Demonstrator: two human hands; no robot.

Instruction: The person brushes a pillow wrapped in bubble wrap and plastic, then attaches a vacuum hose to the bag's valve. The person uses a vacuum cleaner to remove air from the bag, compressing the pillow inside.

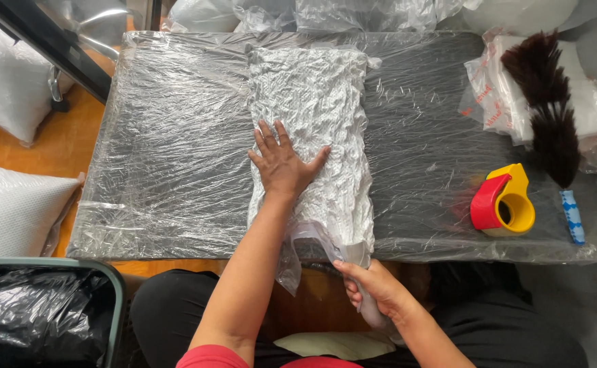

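My hands on a vacuum-flattened bag at the centre of the frame.

My left hand lies flat, fingers spread, on the crinkled white pillow sealed in clear plastic lying on the plastic-wrapped dark desk. My right hand is clamped on the bag's open plastic end at the lower centre. A red-and-yellow tape dispenser and dark feather duster sit at right.

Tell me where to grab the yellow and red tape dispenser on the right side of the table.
Take the tape dispenser by its red handle part, coming from above and from the left, probably. That red part faces the open plastic-covered table, while the feather duster lies close on the right and would crowd the fingers.
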